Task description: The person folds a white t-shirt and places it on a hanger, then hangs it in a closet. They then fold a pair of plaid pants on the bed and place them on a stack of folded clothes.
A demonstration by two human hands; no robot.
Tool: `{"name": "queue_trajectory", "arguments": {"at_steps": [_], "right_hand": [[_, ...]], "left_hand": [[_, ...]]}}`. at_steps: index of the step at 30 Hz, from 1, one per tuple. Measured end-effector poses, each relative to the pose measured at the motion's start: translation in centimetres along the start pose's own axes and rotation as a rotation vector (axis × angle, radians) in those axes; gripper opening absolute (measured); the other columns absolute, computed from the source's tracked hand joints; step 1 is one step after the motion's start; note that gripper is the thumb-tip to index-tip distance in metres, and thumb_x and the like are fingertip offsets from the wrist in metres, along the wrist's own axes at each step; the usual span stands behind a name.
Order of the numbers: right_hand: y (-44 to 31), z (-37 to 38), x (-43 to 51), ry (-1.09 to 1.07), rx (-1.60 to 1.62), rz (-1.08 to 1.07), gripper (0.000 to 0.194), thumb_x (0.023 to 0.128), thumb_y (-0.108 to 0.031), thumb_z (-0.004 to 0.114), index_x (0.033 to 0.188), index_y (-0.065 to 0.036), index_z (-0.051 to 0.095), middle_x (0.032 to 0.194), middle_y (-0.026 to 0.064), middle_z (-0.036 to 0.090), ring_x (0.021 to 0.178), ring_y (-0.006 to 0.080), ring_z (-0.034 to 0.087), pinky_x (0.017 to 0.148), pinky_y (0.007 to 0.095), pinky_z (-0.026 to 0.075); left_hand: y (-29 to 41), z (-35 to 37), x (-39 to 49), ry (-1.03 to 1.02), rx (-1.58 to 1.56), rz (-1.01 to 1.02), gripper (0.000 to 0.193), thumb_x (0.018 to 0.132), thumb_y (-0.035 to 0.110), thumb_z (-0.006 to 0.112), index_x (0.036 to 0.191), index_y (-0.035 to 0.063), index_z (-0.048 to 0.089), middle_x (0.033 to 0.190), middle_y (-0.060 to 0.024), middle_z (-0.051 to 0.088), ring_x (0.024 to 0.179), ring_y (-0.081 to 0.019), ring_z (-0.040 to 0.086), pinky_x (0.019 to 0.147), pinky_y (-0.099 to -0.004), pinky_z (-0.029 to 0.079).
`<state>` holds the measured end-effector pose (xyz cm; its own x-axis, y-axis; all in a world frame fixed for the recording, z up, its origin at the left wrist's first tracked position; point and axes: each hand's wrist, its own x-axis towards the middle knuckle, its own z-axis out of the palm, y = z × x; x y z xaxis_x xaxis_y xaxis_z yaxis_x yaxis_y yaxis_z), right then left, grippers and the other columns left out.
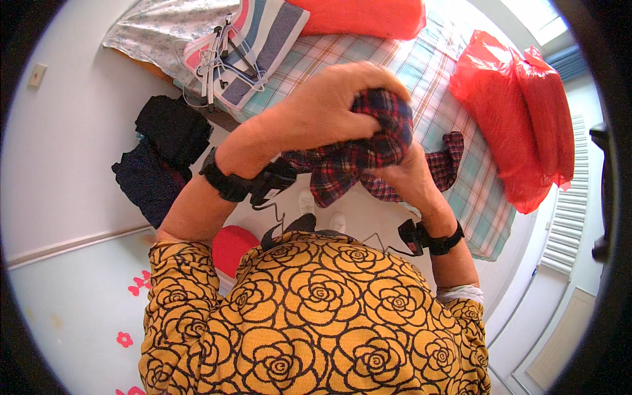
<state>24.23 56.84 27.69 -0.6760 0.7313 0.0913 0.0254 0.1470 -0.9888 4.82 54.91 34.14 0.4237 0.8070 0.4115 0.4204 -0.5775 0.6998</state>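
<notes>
A dark red and navy plaid garment [355, 155] is bunched up in front of me, raised near the bed's edge. My left hand [340, 106] grips it from above, with thumb and fingers curled around a fold. From below and to the right, my right hand [407, 173] holds the same cloth, its fingers mostly hidden behind it. One end of the plaid cloth, perhaps a sleeve [447, 158], trails to the right over the bed. Other folds hang down between my forearms.
The bed bears a checked sheet [434, 101]. Several wire hangers [227, 64] lie on a striped cloth [281, 37] at its left. Red plastic bags [518, 118] bulge at the right and far side [365, 17]. Dark folded clothes [163, 143] are piled near the left wall.
</notes>
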Motion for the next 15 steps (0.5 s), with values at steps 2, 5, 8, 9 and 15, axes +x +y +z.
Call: {"name": "queue_trajectory", "arguments": {"at_steps": [2, 5, 8, 9, 15], "right_hand": [[0.1, -0.8, 0.2, 0.017, 0.158, 0.144, 0.030, 0.081, -0.009, 0.065, 0.108, -0.002, 0.057, 0.098, 0.0020, 0.062, 0.089, 0.0116, 0.057, 0.082, 0.0278, 0.047], [0.1, -2.6, 0.5, 0.151, 0.465, 0.133, 0.029, 0.090, -0.021, 0.054, 0.111, -0.001, 0.056, 0.101, 0.0061, 0.063, 0.091, 0.0156, 0.061, 0.079, 0.0304, 0.051], [-0.7, -5.4, 1.6, 0.154, 0.792, -0.005, 0.037, 0.093, -0.028, 0.047, 0.121, -0.002, 0.048, 0.113, 0.0128, 0.058, 0.100, 0.0258, 0.059, 0.088, 0.0394, 0.048], [-1.2, -6.3, 1.8, 0.173, 0.875, -0.019, 0.038, 0.094, -0.027, 0.045, 0.123, -0.002, 0.046, 0.119, 0.0137, 0.055, 0.108, 0.0270, 0.056, 0.096, 0.0425, 0.043], [-4.7, -8.0, 1.0, 0.185, 1.080, -0.246, 0.037, 0.096, -0.023, 0.039, 0.126, 0.000, 0.043, 0.126, 0.0162, 0.049, 0.116, 0.0289, 0.048, 0.099, 0.0437, 0.039]], "left_hand": [[-1.1, -0.7, -1.2, 0.223, -0.041, -0.124, 0.046, 0.073, 0.007, 0.065, 0.117, 0.0044, 0.053, 0.113, -0.0059, 0.056, 0.106, -0.0155, 0.052, 0.094, -0.0294, 0.039], [-4.1, -2.5, -4.6, 0.510, -0.260, -0.266, 0.050, 0.079, 0.019, 0.066, 0.124, 0.0056, 0.048, 0.121, -0.0068, 0.051, 0.113, -0.0175, 0.048, 0.099, -0.0315, 0.036], [-7.5, -1.9, -8.7, 0.504, -0.299, -0.494, 0.060, 0.076, 0.029, 0.072, 0.123, 0.0012, 0.047, 0.120, -0.0134, 0.051, 0.112, -0.0211, 0.048, 0.096, -0.0332, 0.039], [-8.5, -0.9, -9.8, 0.441, -0.310, -0.570, 0.062, 0.075, 0.030, 0.072, 0.124, 0.0013, 0.046, 0.120, -0.0137, 0.051, 0.112, -0.0211, 0.048, 0.096, -0.0334, 0.039], [-13.8, 8.4, -12.3, 0.054, -0.294, -0.696, 0.083, 0.063, 0.028, 0.081, 0.132, 0.0067, 0.039, 0.116, -0.0108, 0.053, 0.107, -0.0226, 0.051, 0.091, -0.0356, 0.042]]}}
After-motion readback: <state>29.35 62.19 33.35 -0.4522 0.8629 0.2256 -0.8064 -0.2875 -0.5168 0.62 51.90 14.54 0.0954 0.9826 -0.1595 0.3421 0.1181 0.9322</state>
